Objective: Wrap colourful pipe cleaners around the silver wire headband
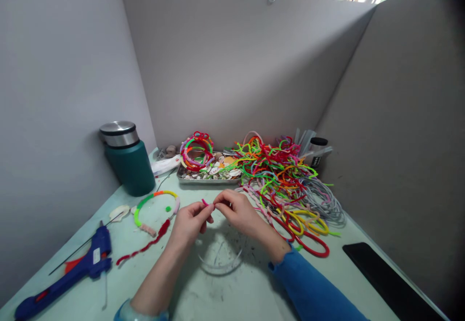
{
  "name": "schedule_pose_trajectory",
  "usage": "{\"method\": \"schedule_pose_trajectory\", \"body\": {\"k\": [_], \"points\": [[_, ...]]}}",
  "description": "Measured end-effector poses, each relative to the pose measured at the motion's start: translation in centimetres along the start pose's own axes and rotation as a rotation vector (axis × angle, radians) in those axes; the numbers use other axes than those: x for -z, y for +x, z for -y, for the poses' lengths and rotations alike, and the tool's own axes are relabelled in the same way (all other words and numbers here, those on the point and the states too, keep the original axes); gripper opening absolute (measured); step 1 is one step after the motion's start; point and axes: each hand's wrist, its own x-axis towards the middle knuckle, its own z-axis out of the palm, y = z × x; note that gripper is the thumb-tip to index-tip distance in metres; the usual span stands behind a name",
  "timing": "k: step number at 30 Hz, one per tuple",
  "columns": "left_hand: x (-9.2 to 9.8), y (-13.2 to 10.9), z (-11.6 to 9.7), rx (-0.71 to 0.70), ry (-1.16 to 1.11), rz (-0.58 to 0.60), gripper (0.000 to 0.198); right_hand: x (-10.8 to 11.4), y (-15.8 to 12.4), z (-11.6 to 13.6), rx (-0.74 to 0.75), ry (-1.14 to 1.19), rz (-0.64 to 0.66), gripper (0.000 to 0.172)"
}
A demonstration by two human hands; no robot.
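Note:
My left hand (189, 222) and my right hand (238, 210) meet above the middle of the pale green table (225, 297). Both pinch the same short pink pipe cleaner piece (206, 203) between thumb and fingertips. Just left of my left hand lies a multicoloured wrapped headband (154, 201) with a red pipe cleaner (145, 247) trailing from its lower end. A clear plastic hoop (221, 262) lies on the table under my wrists.
A blue glue gun (69, 272) lies at the front left. A teal flask (127, 159) stands at the back left. A metal tray of shells (208, 172) and a heap of coloured pipe cleaners (283, 180) fill the back. A black phone (385, 282) lies front right.

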Motion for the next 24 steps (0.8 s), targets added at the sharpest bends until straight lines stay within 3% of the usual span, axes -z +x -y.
{"method": "schedule_pose_trajectory", "body": {"k": [6,12,19,24], "points": [[0.3,0.0,0.1,0.095,-0.169,0.024,0.037,-0.1,-0.1,0.0,0.01,0.008,0.002,0.012],[0.0,0.2,0.2,0.115,-0.162,-0.006,0.045,-0.3,0.0,-0.6,-0.034,0.046,-0.019,0.01],[0.1,0.1,0.4,-0.225,0.256,-0.298,0.027,-0.7,0.3,-2.0,-0.189,0.085,-0.093,0.01],[0.1,-0.1,0.4,-0.424,0.364,-0.252,0.019,-0.7,0.4,-2.1,-0.201,0.101,-0.088,0.011]]}}
